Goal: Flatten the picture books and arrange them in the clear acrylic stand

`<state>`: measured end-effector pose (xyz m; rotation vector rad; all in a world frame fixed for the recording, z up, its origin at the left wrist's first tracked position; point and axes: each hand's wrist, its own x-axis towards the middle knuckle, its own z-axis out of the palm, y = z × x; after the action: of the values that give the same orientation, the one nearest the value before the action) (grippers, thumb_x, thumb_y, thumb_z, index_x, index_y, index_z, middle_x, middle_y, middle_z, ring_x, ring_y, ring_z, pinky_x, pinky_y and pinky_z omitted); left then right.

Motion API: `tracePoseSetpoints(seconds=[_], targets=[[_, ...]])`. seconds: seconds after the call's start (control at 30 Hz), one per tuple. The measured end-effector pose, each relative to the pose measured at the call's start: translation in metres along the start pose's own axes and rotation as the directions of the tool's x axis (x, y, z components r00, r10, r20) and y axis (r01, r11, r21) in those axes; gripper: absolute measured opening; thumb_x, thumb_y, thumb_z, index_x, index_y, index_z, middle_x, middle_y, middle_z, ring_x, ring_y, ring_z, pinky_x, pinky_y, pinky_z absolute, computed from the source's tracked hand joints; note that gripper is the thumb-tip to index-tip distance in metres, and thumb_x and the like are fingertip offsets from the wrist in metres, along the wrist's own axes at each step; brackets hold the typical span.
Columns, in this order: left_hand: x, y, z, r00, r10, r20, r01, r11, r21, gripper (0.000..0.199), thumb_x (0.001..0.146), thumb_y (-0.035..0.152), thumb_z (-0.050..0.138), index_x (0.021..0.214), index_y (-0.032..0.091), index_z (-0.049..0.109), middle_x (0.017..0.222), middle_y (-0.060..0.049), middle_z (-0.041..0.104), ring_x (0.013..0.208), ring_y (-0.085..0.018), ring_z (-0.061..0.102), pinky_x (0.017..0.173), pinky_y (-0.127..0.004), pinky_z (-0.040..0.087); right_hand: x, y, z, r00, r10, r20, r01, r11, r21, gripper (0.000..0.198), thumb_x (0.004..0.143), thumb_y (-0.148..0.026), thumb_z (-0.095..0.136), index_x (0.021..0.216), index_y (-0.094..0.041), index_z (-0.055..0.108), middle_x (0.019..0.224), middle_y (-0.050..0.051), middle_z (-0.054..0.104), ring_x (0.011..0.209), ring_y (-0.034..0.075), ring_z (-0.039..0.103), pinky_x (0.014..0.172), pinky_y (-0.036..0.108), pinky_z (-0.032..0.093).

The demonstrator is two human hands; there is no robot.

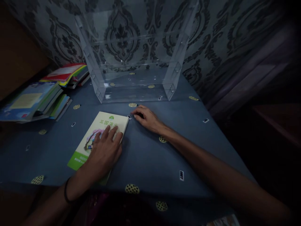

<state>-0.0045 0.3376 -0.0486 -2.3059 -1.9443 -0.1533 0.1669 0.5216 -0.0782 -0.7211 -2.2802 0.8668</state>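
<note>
A book (81,150) with a white and green cover, green Chinese lettering and a picture of a tree lies flat near the table's front edge. Across its cover rests my left hand (105,149), fingers spread and hiding part of the picture. My right hand (147,119) is on the tablecloth just right of the book's upper corner, apart from it. Its fingers are loosely curled, thumb and forefinger apart, with nothing visible between them. Behind both hands stands a clear plastic tiered rack (138,97), with no books on its shelves.
Two piles of books lie on the left: one with a blue cover on top (28,99), another with a red cover on top (62,73). A blue patterned tablecloth (150,163) covers the table. Patterned wallpaper (218,34) is close behind the rack. The table's right edge slopes past my right arm.
</note>
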Motion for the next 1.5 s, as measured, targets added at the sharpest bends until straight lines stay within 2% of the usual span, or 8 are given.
tracePoseSetpoints(seconds=[0.13, 0.3, 0.5, 0.63, 0.83, 1.07, 1.2, 1.5], targets=[[0.002, -0.011, -0.002, 0.999, 0.022, 0.024, -0.021, 0.999, -0.050, 0.038, 0.104, 0.043, 0.041, 0.133, 0.023, 0.052, 0.148, -0.014, 0.054, 0.141, -0.036, 0.043, 0.107, -0.060, 0.041, -0.002, -0.005, 0.007, 0.999, -0.038, 0.025, 0.039, 0.997, -0.063, 0.022, 0.092, -0.012, 0.052, 0.103, -0.019, 0.070, 0.099, 0.007, 0.065, 0.097, 0.022, 0.060, 0.088, 0.037, 0.048], [0.015, -0.038, 0.004, 1.000, 0.025, 0.011, -0.024, 0.995, -0.098, 0.041, 0.106, 0.029, 0.032, 0.142, 0.025, 0.050, 0.151, -0.012, 0.053, 0.143, -0.031, 0.042, 0.112, -0.057, 0.036, -0.005, -0.013, 0.012, 0.995, -0.081, 0.053, 0.087, 0.990, -0.114, 0.026, 0.095, -0.015, 0.049, 0.109, -0.018, 0.071, 0.097, 0.009, 0.064, 0.098, 0.025, 0.059, 0.090, 0.041, 0.048], [0.029, -0.065, 0.009, 0.984, -0.181, 0.004, 0.181, 0.983, -0.027, 0.043, 0.104, 0.031, 0.035, 0.144, 0.018, 0.049, 0.152, -0.017, 0.050, 0.140, -0.035, 0.045, 0.106, -0.058, 0.042, -0.009, -0.018, 0.014, 0.985, -0.147, 0.086, 0.158, 0.978, -0.135, 0.033, 0.098, -0.015, 0.045, 0.118, -0.022, 0.070, 0.100, 0.010, 0.066, 0.095, 0.026, 0.058, 0.090, 0.044, 0.049], [0.030, -0.074, 0.010, 0.978, -0.208, -0.009, 0.207, 0.976, -0.064, 0.044, 0.103, 0.033, 0.038, 0.143, 0.018, 0.049, 0.153, -0.018, 0.049, 0.140, -0.033, 0.047, 0.108, -0.054, 0.043, -0.008, -0.017, 0.014, 0.984, -0.156, 0.090, 0.167, 0.978, -0.126, 0.035, 0.096, -0.012, 0.046, 0.119, -0.022, 0.070, 0.098, 0.009, 0.068, 0.092, 0.025, 0.059, 0.090, 0.045, 0.049], [0.036, -0.077, 0.014, 0.997, -0.076, 0.026, 0.079, 0.982, -0.169, 0.044, 0.104, 0.029, 0.035, 0.144, 0.018, 0.049, 0.153, -0.016, 0.049, 0.143, -0.031, 0.044, 0.115, -0.057, 0.036, -0.007, -0.017, 0.013, 0.982, -0.165, 0.092, 0.172, 0.982, -0.082, 0.037, 0.096, -0.010, 0.045, 0.120, -0.023, 0.070, 0.096, 0.007, 0.068, 0.091, 0.024, 0.060, 0.089, 0.044, 0.049], [0.045, -0.059, 0.013, 0.989, 0.141, 0.053, -0.126, 0.966, -0.224, 0.049, 0.102, 0.018, 0.034, 0.150, 0.023, 0.042, 0.156, -0.013, 0.046, 0.147, -0.027, 0.040, 0.117, -0.056, 0.034, -0.008, -0.012, 0.013, 0.989, -0.142, 0.032, 0.144, 0.988, -0.049, 0.036, 0.094, -0.009, 0.043, 0.118, -0.021, 0.069, 0.101, 0.009, 0.068, 0.100, 0.025, 0.060, 0.093, 0.045, 0.049], [0.049, -0.050, 0.008, 0.980, 0.187, 0.072, -0.170, 0.964, -0.203, 0.052, 0.100, 0.013, 0.035, 0.150, 0.027, 0.041, 0.155, -0.012, 0.046, 0.145, -0.028, 0.040, 0.115, -0.058, 0.036, -0.008, -0.009, 0.014, 0.987, -0.163, -0.012, 0.162, 0.986, -0.037, 0.035, 0.094, -0.010, 0.043, 0.116, -0.019, 0.068, 0.099, 0.009, 0.068, 0.099, 0.025, 0.060, 0.091, 0.045, 0.050], [0.042, -0.053, 0.007, 0.975, 0.219, 0.037, -0.202, 0.944, -0.260, 0.048, 0.102, 0.014, 0.038, 0.146, 0.027, 0.047, 0.157, -0.013, 0.042, 0.146, -0.029, 0.038, 0.116, -0.060, 0.034, -0.009, -0.005, 0.018, 0.967, -0.253, 0.039, 0.255, 0.961, -0.104, 0.038, 0.092, -0.008, 0.042, 0.114, -0.021, 0.072, 0.099, 0.009, 0.068, 0.096, 0.025, 0.060, 0.090, 0.044, 0.050]])
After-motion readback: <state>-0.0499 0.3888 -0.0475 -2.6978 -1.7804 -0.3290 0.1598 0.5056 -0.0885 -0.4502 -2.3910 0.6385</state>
